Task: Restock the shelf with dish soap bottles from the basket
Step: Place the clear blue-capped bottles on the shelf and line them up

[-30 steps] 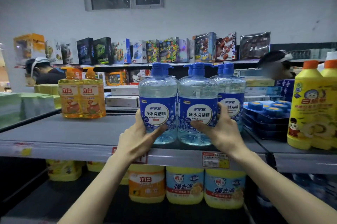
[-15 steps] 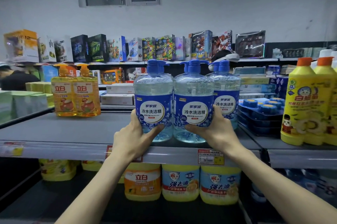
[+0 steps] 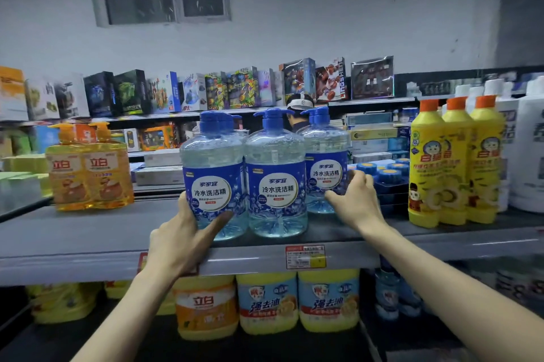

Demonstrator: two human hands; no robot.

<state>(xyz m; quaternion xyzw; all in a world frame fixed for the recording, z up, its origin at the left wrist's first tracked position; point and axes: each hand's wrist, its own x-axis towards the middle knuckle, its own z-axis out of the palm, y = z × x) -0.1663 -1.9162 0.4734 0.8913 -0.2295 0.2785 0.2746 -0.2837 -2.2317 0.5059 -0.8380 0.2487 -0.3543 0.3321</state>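
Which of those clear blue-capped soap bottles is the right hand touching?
The right hand touches the rightmost clear bottle, the one set further back on the shelf. The left hand grips the leftmost bottle; the middle bottle stands untouched.

both forearms extended forward and up, left hand (image 3: pixel 179 239) cupped with thumb out and fingers wrapped out of sight, right hand (image 3: pixel 354 199) open, fingers (image 3: pixel 357 177) loosely curled

Shelf layout

Three pump dish soap bottles (image 3: pixel 275 182) are stood mid-shelf (image 3: pixel 73 244), the rightmost set further back. Twin pump bottles (image 3: pixel 89 167) are placed to their left, squeeze bottles (image 3: pixel 454 164) to their right. Jugs (image 3: pixel 266 302) are stored on the tier beneath; boxes (image 3: pixel 206 92) are ranged behind.
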